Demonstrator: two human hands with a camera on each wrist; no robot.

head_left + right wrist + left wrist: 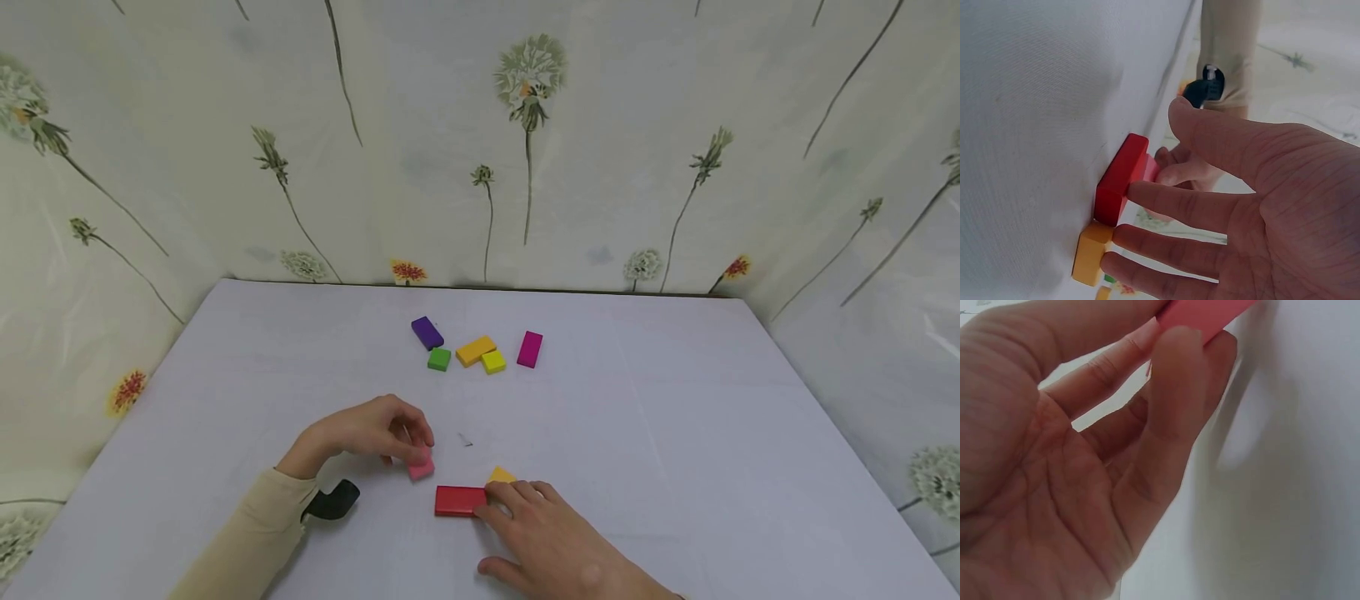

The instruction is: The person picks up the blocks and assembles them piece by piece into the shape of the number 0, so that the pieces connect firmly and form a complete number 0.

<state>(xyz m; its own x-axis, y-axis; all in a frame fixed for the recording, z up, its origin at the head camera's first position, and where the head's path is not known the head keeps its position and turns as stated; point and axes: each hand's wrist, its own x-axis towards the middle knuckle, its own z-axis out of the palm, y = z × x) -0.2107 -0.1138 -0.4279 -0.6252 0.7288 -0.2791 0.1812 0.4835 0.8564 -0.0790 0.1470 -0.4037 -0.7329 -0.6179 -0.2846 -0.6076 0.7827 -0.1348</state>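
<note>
My left hand (375, 429) pinches a small pink block (422, 467) between thumb and fingers, just above or on the table; I cannot tell which. In the left wrist view the pink block (1204, 312) shows only partly at the top edge. A red rectangular block (459, 501) lies flat in front of me. Nearly straight fingers of my right hand (551, 537) touch its right end. Other fingertips of that hand touch a yellow-orange block (1091, 253), which sits beside the red block's end in the right wrist view and is partly covered in the head view.
Farther back lie a purple block (427, 332), a green block (439, 359), an orange block (476, 351), a yellow block (493, 362) and a magenta block (529, 349). A black wrist device (333, 500) sits at my left sleeve. Flower-patterned fabric (420, 217) stands behind the white table (675, 433).
</note>
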